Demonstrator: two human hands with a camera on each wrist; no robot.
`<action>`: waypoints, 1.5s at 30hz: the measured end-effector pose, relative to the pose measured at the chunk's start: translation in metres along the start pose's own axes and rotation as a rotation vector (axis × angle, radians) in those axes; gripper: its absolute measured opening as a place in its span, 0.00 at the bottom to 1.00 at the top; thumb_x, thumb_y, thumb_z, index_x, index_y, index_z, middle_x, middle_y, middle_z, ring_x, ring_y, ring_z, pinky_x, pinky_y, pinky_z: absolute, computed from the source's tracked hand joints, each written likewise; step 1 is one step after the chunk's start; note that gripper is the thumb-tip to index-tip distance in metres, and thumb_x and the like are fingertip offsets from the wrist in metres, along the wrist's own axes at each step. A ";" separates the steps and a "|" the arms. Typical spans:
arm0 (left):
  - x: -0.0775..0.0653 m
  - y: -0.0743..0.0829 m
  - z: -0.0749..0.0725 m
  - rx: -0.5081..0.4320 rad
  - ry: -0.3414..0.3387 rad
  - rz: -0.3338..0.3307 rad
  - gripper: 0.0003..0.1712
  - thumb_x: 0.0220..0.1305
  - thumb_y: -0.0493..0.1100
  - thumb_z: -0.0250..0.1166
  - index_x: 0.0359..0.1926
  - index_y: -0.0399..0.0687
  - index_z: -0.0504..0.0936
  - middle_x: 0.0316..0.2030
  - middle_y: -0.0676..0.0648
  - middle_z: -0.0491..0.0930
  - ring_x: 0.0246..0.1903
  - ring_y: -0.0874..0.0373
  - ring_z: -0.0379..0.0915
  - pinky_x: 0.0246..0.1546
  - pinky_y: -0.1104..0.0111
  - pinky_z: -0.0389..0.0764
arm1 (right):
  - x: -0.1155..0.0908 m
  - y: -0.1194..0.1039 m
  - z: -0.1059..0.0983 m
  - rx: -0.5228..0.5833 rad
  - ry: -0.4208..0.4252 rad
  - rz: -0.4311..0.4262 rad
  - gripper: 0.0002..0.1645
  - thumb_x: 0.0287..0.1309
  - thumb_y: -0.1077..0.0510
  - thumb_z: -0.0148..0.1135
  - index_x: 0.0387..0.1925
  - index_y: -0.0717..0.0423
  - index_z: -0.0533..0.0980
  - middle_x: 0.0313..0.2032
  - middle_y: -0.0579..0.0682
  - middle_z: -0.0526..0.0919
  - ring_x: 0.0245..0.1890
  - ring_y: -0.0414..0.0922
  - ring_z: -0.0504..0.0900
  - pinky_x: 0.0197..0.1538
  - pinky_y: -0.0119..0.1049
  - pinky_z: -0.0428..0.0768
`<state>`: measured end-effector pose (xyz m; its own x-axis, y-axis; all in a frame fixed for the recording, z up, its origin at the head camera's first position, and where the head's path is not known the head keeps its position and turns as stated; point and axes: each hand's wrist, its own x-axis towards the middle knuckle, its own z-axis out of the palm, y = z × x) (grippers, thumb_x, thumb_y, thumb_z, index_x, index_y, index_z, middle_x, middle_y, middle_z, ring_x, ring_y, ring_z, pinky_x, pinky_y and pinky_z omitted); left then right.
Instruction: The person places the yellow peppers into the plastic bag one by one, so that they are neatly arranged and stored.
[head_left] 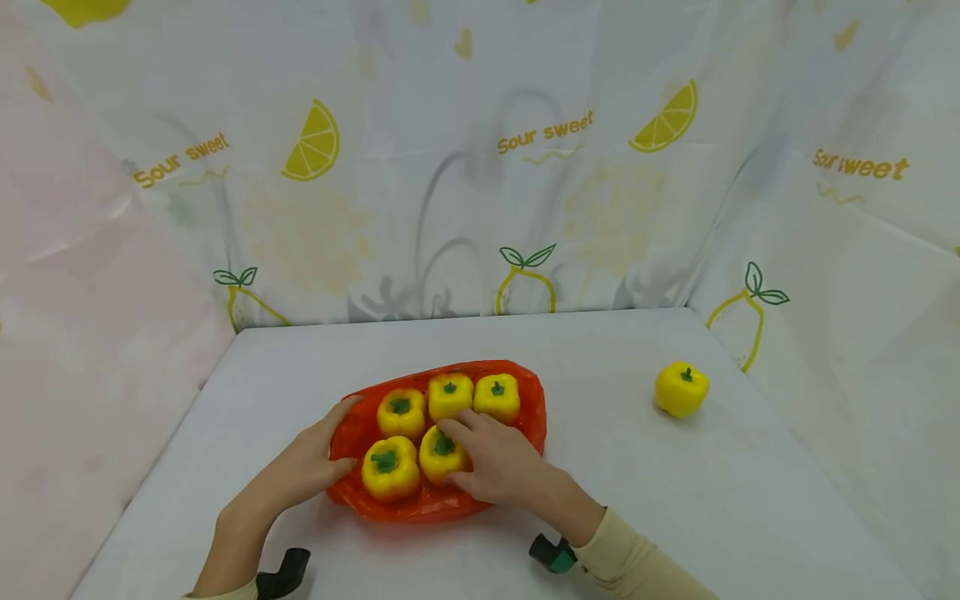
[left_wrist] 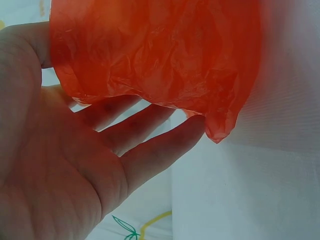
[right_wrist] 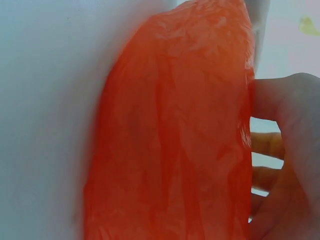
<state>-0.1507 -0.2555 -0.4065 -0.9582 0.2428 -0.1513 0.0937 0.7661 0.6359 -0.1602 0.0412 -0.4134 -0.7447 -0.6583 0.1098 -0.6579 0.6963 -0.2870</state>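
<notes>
A red plastic bag [head_left: 423, 506] lies opened wide on the table, its crinkled side filling much of both wrist views. Several yellow bell peppers with green stems sit in it, among them one at the front left [head_left: 391, 468] and one at the back right [head_left: 497, 397]. My right hand [head_left: 501, 457] reaches over the bag's front right and grips the front middle pepper [head_left: 442, 454] between fingers and thumb. At the bag's left end my left hand [head_left: 306, 461] touches the rim, thumb and fingers spread apart and fairly straight; their tips are partly hidden behind plastic in the left wrist view.
Another yellow bell pepper [head_left: 682, 389] stands alone on the white table [head_left: 600, 367], far to the right of the bag. White printed sheets with lemon drawings [head_left: 480, 192] hang behind the table and at both sides. Dark wrist mounts [head_left: 283, 573] show below the hands.
</notes>
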 end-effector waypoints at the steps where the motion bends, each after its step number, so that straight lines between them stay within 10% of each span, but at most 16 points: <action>1: 0.000 0.000 0.000 0.001 0.002 0.001 0.48 0.60 0.41 0.64 0.77 0.55 0.50 0.72 0.37 0.62 0.67 0.35 0.63 0.58 0.39 0.76 | -0.001 0.000 -0.001 -0.007 -0.001 0.000 0.37 0.59 0.41 0.67 0.67 0.44 0.69 0.57 0.43 0.75 0.54 0.40 0.78 0.56 0.34 0.83; 20: -0.004 0.001 -0.003 0.012 0.009 -0.011 0.48 0.60 0.38 0.63 0.77 0.52 0.49 0.73 0.36 0.61 0.68 0.34 0.61 0.61 0.37 0.72 | -0.023 0.048 -0.030 -0.020 0.164 -0.080 0.28 0.59 0.46 0.68 0.60 0.46 0.76 0.58 0.46 0.78 0.56 0.44 0.78 0.59 0.43 0.82; 45: -0.003 0.000 -0.001 0.016 0.030 0.022 0.46 0.59 0.37 0.62 0.76 0.50 0.52 0.71 0.38 0.64 0.67 0.37 0.65 0.62 0.38 0.72 | -0.080 0.168 -0.085 -0.150 0.365 0.239 0.32 0.53 0.57 0.72 0.59 0.61 0.74 0.55 0.62 0.78 0.55 0.62 0.76 0.54 0.60 0.78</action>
<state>-0.1481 -0.2564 -0.4054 -0.9635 0.2421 -0.1140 0.1194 0.7703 0.6264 -0.2209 0.2354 -0.3892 -0.8508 -0.3491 0.3928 -0.4517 0.8678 -0.2071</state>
